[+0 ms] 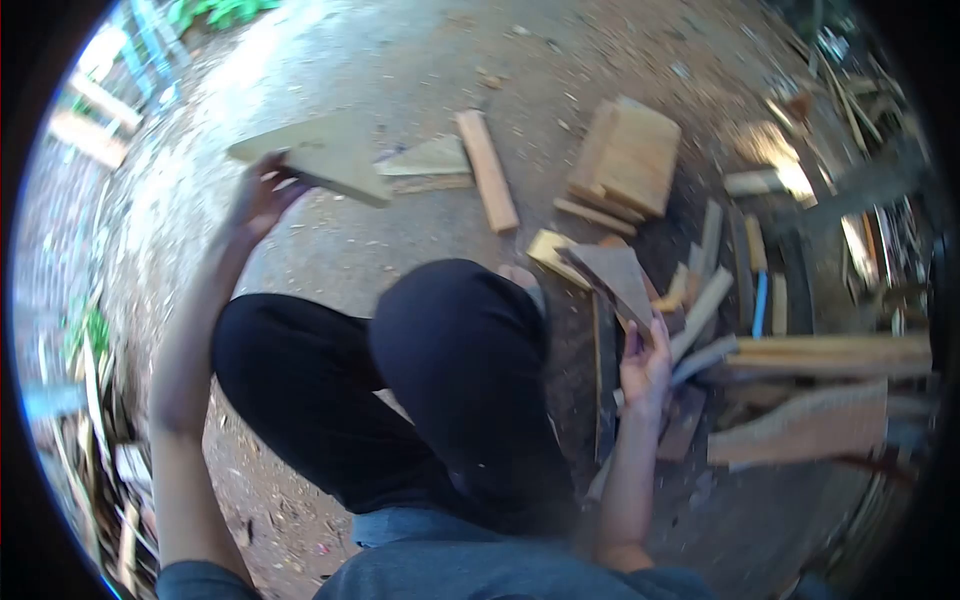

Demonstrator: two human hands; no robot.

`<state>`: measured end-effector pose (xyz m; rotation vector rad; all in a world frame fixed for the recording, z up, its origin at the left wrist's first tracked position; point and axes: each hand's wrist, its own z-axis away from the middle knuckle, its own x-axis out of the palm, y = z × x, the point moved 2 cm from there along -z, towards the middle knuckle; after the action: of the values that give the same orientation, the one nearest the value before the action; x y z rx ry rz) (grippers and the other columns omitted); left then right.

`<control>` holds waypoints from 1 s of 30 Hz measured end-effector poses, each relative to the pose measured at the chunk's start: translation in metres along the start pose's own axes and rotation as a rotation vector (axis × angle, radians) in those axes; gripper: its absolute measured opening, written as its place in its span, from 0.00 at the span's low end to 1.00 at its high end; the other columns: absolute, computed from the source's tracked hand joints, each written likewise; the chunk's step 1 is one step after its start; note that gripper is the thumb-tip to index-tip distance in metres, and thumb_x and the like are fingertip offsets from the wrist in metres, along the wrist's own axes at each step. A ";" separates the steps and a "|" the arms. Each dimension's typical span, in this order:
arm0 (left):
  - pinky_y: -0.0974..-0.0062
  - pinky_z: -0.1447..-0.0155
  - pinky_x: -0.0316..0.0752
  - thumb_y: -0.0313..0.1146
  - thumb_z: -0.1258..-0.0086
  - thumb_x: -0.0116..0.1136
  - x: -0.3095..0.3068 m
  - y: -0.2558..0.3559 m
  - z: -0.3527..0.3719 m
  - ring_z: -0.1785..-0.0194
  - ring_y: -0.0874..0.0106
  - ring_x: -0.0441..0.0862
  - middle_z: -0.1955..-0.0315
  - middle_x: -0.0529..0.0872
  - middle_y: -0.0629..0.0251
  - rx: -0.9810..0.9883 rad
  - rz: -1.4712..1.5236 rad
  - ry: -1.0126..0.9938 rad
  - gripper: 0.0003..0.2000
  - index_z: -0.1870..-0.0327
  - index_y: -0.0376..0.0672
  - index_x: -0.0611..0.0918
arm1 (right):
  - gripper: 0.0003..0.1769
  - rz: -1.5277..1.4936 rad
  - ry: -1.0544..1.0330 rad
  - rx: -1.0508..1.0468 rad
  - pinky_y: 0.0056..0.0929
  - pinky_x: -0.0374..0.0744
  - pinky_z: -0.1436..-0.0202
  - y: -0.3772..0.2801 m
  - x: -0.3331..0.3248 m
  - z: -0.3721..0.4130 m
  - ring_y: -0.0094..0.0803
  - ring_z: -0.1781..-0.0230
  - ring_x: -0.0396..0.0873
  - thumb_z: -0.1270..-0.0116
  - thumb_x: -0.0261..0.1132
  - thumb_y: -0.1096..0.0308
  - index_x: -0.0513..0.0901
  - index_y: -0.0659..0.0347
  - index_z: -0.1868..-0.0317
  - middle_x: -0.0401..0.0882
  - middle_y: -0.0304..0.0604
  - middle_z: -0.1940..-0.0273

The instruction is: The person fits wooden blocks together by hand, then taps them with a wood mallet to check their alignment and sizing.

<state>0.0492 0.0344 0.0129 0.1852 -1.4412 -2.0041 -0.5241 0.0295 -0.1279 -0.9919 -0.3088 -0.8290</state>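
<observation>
My left hand (pixel 268 195) is raised at the left, closed on the edge of a flat, pale triangular wood piece (pixel 325 152). Beyond that piece lies another pale wood offcut (pixel 430 158) on the ground, beside a reddish wood block (pixel 487 170). At the right, my right hand (pixel 645 365) grips a smaller, brownish triangular wood offcut (pixel 618 275) by its near end. Under and around this offcut is a heap of scraps, with a yellowish wood block (pixel 556 258) just to its left.
A stack of thick wood slabs (pixel 640 155) stands on the dirt ground ahead. To the right are long boards (pixel 830 350), a rough-edged plank (pixel 800 430) and a blue strip (pixel 760 303). More scrap sticks (pixel 90 450) lie at the far left. My bent knees (pixel 460 330) are between my arms.
</observation>
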 end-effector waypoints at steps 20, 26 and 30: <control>0.64 0.44 0.81 0.41 0.27 0.58 0.087 0.025 0.057 0.56 0.61 0.86 0.57 0.83 0.55 0.035 0.184 -0.240 0.17 0.50 0.34 0.76 | 0.17 0.206 -0.804 0.085 0.26 0.89 0.46 -0.021 0.315 0.051 0.28 0.52 0.84 0.27 0.64 0.73 0.77 0.63 0.40 0.82 0.45 0.50; 0.63 0.44 0.85 0.31 0.29 0.58 0.083 0.025 0.049 0.55 0.62 0.85 0.58 0.83 0.55 0.130 0.348 -0.369 0.13 0.51 0.32 0.76 | 0.15 0.054 -0.663 0.321 0.28 0.87 0.40 0.000 0.336 0.053 0.38 0.45 0.83 0.29 0.63 0.78 0.76 0.71 0.44 0.81 0.51 0.48; 0.59 0.40 0.85 0.27 0.27 0.56 0.090 0.023 0.045 0.53 0.64 0.84 0.56 0.81 0.55 0.193 0.466 -0.307 0.10 0.50 0.32 0.75 | 0.18 0.218 -0.813 0.326 0.29 0.87 0.39 0.019 0.368 0.085 0.44 0.43 0.82 0.28 0.62 0.78 0.72 0.70 0.40 0.77 0.55 0.43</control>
<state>-0.0325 0.0141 0.0731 -0.3634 -1.6832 -1.5571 -0.2549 -0.0683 0.1191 -0.9916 -0.9781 -0.1304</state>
